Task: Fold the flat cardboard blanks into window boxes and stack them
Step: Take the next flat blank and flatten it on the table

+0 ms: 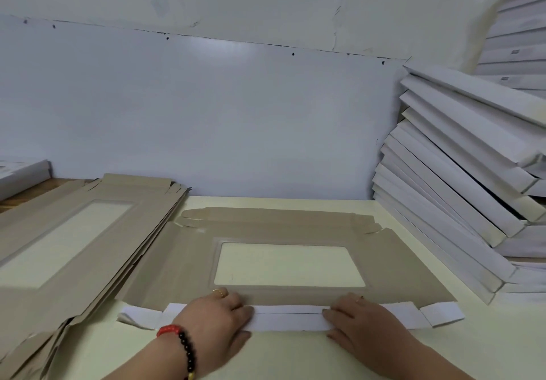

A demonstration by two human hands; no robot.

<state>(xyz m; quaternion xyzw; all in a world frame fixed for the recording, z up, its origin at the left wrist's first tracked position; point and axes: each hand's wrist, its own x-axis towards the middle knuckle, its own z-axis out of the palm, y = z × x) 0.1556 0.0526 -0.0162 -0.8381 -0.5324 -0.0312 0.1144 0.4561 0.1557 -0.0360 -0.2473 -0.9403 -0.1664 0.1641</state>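
A: Where's the blank (189,261)?

B: Flat on the table (295,359), brown side up, window (289,264) in the middle, between the pile (68,240) of unfolded blanks and the leaning stack (461,178) of white boxes. The near flap (288,317) is turned over, white side showing.

A: And the hands?

B: Both lie on that flap. The left hand (217,317) presses it with fingers laid fairly flat; the right hand (357,317) does the same a little way along. Neither looks to be pinching — though I cannot tell what the thumbs do underneath.

A: How will it handle?

B: Light, I'd say, and thin — stiff along the panels, willing only at the scored lines. It looks smooth enough to slide on the table, so one palm should weigh it down while the other creases.

A: Where to hold?

B: On the flaps and outer edges, close to the crease. Keep off the window; the frame around it is narrow and would likely buckle. The small corner tabs (440,314) look easy to crumple.
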